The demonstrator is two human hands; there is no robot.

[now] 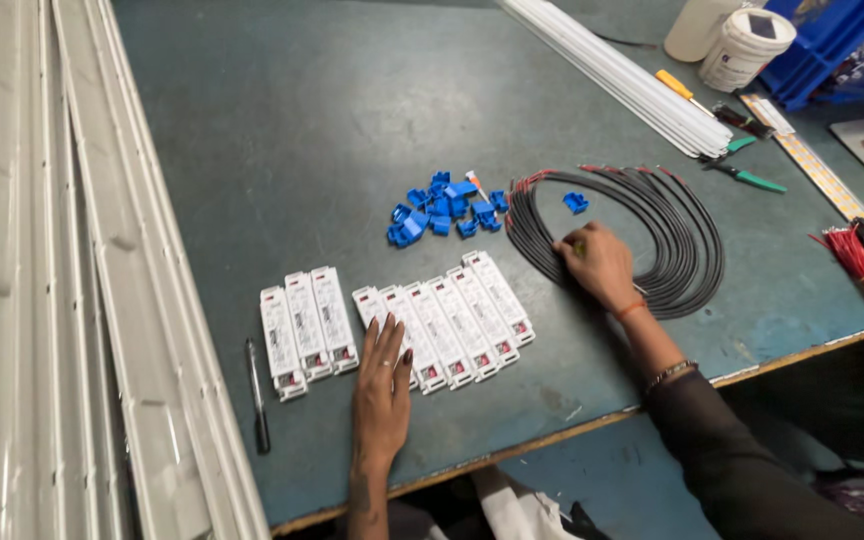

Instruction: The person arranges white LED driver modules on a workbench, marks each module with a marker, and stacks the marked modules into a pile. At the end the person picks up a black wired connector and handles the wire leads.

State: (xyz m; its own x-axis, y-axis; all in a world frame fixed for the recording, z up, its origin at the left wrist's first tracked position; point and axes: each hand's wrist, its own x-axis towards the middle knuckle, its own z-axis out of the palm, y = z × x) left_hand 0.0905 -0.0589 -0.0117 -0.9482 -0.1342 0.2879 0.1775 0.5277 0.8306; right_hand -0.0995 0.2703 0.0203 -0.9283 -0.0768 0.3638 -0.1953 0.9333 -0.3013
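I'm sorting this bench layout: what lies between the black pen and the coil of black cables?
In the head view, rows of white rectangular modules lie between the black pen and the cable coil; the left hand rests on them.

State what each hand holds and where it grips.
Left hand holds nothing, fingers flat on a white driver box. Right hand pinches the black wire coil at its left edge.

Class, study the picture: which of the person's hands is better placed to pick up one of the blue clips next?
Probably the right hand. It rests on the coil of black wires, close beside the pile of blue clips. The left hand lies farther off, fingertips on the row of white rectangular units.
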